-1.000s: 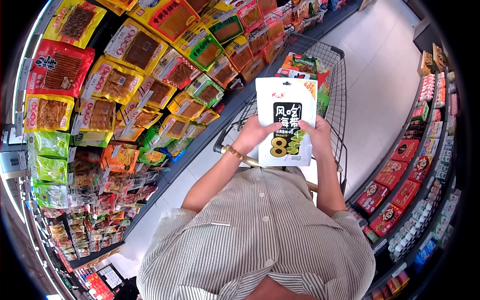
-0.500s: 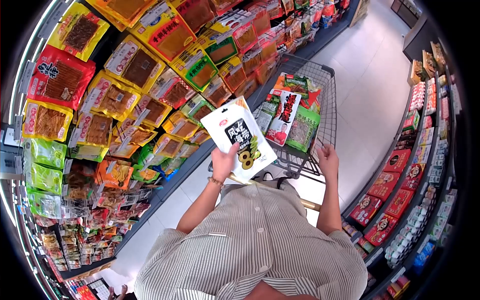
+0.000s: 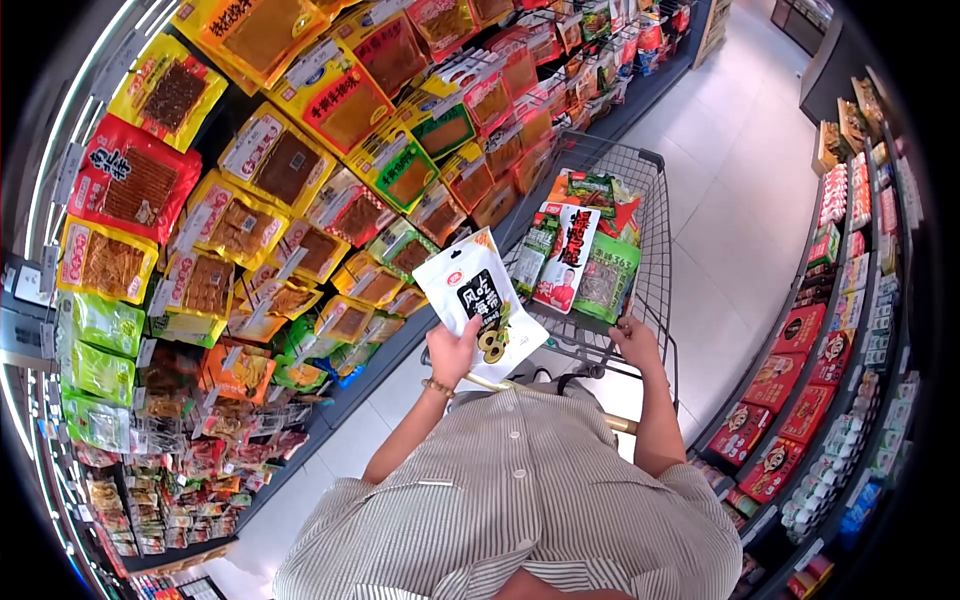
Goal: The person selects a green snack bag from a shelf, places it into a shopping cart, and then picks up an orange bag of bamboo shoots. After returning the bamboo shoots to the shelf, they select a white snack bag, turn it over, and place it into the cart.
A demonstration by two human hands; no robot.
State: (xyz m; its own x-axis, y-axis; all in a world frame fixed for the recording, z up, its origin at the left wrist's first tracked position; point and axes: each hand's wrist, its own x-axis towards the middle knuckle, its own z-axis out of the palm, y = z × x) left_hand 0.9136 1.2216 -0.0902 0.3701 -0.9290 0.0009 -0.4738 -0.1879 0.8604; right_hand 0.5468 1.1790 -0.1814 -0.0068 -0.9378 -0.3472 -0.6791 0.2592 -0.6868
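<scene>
My left hand grips the lower left edge of a white snack bag, its thumb on the front. The bag has black lettering panels and a picture of green rolls, and it is tilted in front of the cart's handle. My right hand is closed, fingertips curled at the lower right corner of a green snack bag in the shopping cart. Whether the fingers pinch that corner is hidden. Beside the green bag lies a white, black and red snack bag, with more packets around it.
On the left, a shelf wall holds hanging snack packets, among them a red packet and a yellow packet. Shelves with red boxes and small bottles curve along the right. A tiled aisle floor runs ahead between them.
My right hand has moved left and down to the green bag's corner. My left hand and the white bag have lowered slightly, the bag tipping flatter. The shelves have shifted a little in view.
</scene>
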